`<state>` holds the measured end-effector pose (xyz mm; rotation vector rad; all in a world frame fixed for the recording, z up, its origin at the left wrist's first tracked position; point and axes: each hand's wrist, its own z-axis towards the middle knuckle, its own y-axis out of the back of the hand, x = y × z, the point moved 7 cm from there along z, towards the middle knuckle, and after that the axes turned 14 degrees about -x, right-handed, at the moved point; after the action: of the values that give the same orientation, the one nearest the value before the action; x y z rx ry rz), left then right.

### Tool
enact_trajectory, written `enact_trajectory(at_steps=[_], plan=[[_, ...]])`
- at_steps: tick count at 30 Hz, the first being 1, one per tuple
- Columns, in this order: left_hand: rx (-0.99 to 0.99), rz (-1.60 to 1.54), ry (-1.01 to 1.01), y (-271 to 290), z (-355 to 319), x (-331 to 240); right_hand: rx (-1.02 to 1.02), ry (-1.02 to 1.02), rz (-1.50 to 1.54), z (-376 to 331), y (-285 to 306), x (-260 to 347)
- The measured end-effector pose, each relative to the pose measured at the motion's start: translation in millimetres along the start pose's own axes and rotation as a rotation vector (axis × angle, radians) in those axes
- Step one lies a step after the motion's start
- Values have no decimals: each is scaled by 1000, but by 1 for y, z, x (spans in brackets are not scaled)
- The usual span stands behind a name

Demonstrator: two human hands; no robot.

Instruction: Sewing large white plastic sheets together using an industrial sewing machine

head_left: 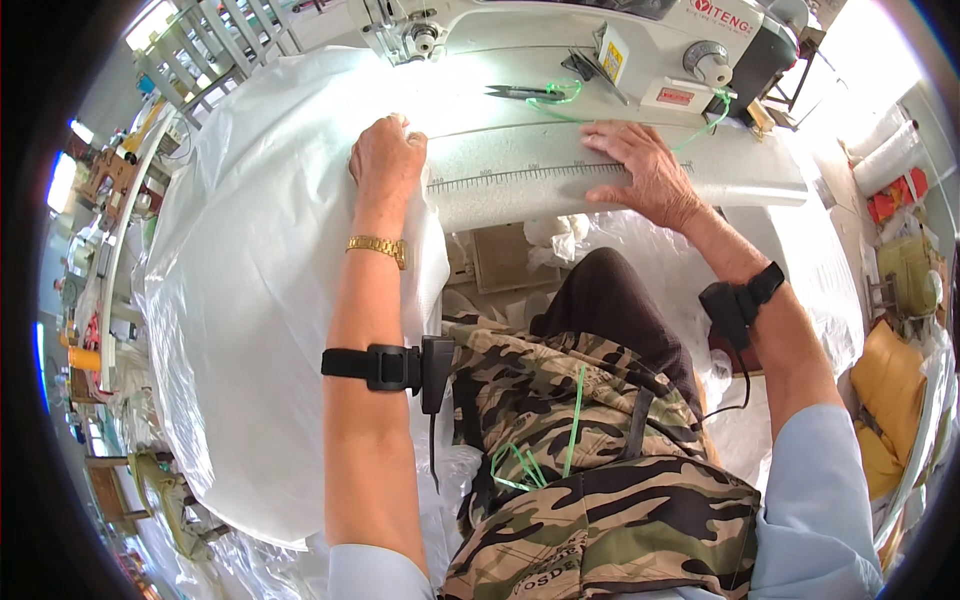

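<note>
A large white sheet (260, 230), fabric or plastic, spreads over the left side of the sewing table and hangs down toward my lap. My left hand (388, 158) is closed on its right edge, just in front of the needle area of a white sewing machine (560, 32). Flat on the table edge (480, 205), my right hand (645, 172) is open with its fingers spread, beside a printed measuring scale (510, 177). Nothing shows in that hand. Bright lamp light washes out the sheet beyond my left hand.
Dark thread snips (525, 92) lie on the machine bed with green string (572, 95) next to them. More green string (515, 468) rests on my camouflage apron (610, 500). A yellow bundle (888, 400) is at far right, and a slatted rack (215, 45) stands at back left.
</note>
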<state>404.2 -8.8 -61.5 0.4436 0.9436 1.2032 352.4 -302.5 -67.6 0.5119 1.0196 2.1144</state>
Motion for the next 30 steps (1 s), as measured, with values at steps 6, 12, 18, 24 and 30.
enact_trajectory(at_steps=[6, 12, 18, 24, 30], plan=[[-122, -40, -133, 42, -21, -10, -18, -3, 55, 7, -5, -10], [-225, -154, -146, 88, -45, -10, -19, -33, 75, 3, 5, -23], [-290, -238, -223, 113, -66, 1, -2, -91, 79, 3, 10, -22], [-249, -389, -179, 125, -81, -1, 19, -170, 87, 2, 12, -21], [-213, -439, -90, 137, -86, 3, 14, -165, 97, -1, 12, -23]])
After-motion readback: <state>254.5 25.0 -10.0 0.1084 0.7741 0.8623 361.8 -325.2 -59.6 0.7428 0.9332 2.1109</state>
